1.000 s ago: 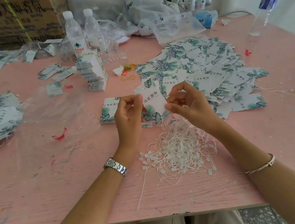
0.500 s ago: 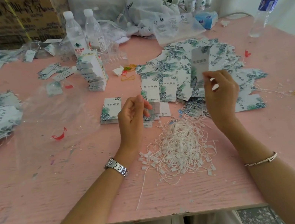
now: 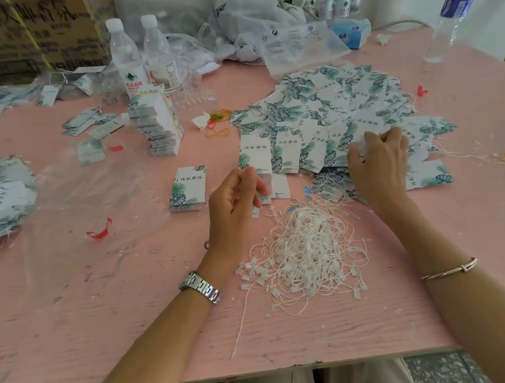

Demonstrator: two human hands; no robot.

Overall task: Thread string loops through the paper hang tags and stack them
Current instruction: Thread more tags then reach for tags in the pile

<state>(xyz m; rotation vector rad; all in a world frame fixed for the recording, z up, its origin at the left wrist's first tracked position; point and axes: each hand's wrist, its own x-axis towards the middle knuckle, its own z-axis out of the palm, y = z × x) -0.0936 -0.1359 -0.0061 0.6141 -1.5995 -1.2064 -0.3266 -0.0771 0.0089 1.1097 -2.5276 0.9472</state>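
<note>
Hang tags [image 3: 330, 104] beneath right fingers [image 3: 373, 141], string loops [image 3: 307, 249] nearer, between forearms.

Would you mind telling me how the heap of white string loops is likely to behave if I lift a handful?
The heap of string loops looks thin and limp, so it would probably flop and feel very light. The strands cross and tangle, so pulling one likely drags neighbours along. Its small end tabs may snag.
</note>
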